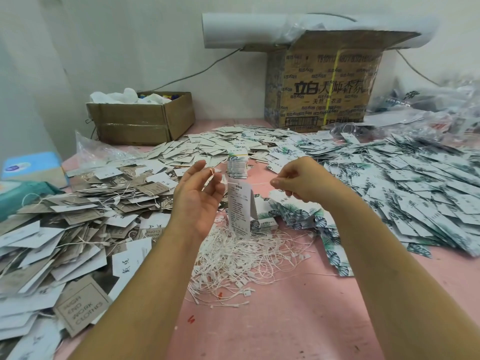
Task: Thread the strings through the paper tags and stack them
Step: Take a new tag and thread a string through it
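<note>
Above the pink table, my left hand [200,196] pinches one end of a white string [255,183] between thumb and fingertips. My right hand [301,179] pinches the other end. The string runs taut between them, and white paper tags [240,207] with printed text hang from it, edge toward me. Below lies a tangle of loose white strings [241,261]. A banded stack of tags [237,166] stands upright just behind my hands.
Grey and white tags are heaped at the left [78,229], leaf-printed tags at the right [402,193]. At the back are a low carton [141,120], a tall printed carton [322,87], plastic bags [428,110]. Tissue packs [28,175] sit far left.
</note>
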